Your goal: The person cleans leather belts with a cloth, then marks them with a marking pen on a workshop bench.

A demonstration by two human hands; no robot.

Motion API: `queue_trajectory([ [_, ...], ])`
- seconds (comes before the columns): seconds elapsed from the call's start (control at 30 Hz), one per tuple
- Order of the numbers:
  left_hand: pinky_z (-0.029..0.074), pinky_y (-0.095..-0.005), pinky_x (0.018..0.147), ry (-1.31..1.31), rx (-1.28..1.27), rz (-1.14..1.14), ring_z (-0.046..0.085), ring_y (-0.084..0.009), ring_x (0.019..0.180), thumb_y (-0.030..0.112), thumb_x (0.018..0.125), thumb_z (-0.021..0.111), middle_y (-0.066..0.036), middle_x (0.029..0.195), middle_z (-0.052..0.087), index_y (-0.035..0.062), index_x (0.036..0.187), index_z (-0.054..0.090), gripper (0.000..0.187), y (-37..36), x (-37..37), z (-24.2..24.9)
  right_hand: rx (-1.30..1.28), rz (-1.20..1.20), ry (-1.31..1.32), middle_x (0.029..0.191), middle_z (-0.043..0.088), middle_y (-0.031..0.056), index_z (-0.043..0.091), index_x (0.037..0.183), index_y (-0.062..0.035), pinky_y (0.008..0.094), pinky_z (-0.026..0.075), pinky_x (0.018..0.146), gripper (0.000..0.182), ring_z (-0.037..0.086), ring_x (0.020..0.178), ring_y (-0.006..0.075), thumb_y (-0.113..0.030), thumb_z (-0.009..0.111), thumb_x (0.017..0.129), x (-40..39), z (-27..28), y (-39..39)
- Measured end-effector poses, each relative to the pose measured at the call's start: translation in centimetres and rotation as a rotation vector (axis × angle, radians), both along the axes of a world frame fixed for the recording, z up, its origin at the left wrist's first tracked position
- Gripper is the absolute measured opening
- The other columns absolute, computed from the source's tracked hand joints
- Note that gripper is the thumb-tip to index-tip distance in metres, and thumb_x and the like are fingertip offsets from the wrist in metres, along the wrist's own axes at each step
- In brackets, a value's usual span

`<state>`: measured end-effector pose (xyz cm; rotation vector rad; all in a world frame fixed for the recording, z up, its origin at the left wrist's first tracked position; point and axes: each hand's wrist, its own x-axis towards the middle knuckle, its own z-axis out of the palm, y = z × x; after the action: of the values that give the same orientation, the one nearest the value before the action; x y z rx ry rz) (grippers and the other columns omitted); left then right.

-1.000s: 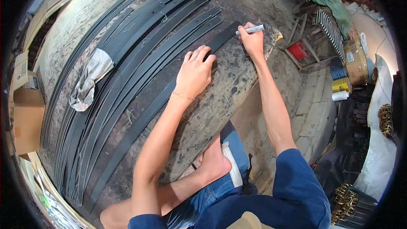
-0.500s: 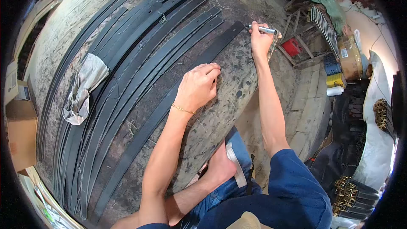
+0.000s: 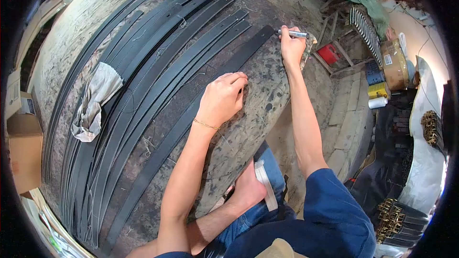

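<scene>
My right hand (image 3: 292,50) is closed around a silver marker pen (image 3: 297,34). The pen lies almost level, its left end close to the rounded tip of a single black strap (image 3: 246,53). That strap runs diagonally across the worktable (image 3: 253,119), apart from the bunch to its left. My left hand (image 3: 223,96), with a thin chain bracelet at the wrist, rests over the strap's lower edge. Its fingers are curled under, and whatever they grip is hidden. Many stitched black straps (image 3: 158,74) with loose threads lie side by side further left.
A crumpled pale cloth (image 3: 98,100) lies on the straps. Cardboard boxes (image 3: 25,162) stand at the left edge. Beyond the table, at right, are a wooden frame with a red piece (image 3: 328,53), a taped carton (image 3: 395,63) and bundles of buckled straps (image 3: 397,224).
My right hand and the marker have shifted slightly left and down by the strap's tip. My left hand stays almost where it was.
</scene>
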<state>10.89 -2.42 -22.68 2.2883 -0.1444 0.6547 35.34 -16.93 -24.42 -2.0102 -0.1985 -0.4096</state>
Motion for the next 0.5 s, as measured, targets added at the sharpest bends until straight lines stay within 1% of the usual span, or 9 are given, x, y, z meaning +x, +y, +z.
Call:
queue_trajectory([
  [0.3,0.056,-0.0387,0.086,0.004,0.007,0.003,0.068,-0.0296,0.1,0.001,0.082,0.061,-0.009,0.108,0.071,0.0025,0.089,0.065,0.008,-0.03,0.0,0.11,-0.023,-0.032,-0.04,0.072,0.069,0.0148,0.066,0.083,-0.0003,0.0368,0.051,0.07,0.029,0.066,0.067,0.0245,-0.028,0.07,0.088,-0.56,0.44,0.15],
  [0.43,0.056,-0.0386,0.086,0.01,0.002,0.001,0.068,-0.0297,0.099,0.001,0.082,0.062,-0.009,0.108,0.072,0.0028,0.089,0.065,0.008,-0.01,0.04,0.08,-0.005,-0.013,-0.09,0.072,0.068,0.015,0.065,0.083,0.0,0.037,0.051,0.069,0.029,0.066,0.067,0.0244,-0.028,0.071,0.088,0.05,-0.17,0.04],
  [0.5,0.056,-0.0387,0.085,-0.021,0.01,0.006,0.068,-0.0279,0.098,0.003,0.08,0.063,-0.008,0.103,0.07,0.002,0.089,0.065,0.01,-0.04,0.06,-0.09,-0.008,-0.015,-0.097,0.071,0.068,0.0152,0.065,0.082,-0.0001,0.037,0.051,0.069,0.029,0.065,0.066,0.0243,-0.027,0.071,0.088,0.2,-0.36,0.11],
])
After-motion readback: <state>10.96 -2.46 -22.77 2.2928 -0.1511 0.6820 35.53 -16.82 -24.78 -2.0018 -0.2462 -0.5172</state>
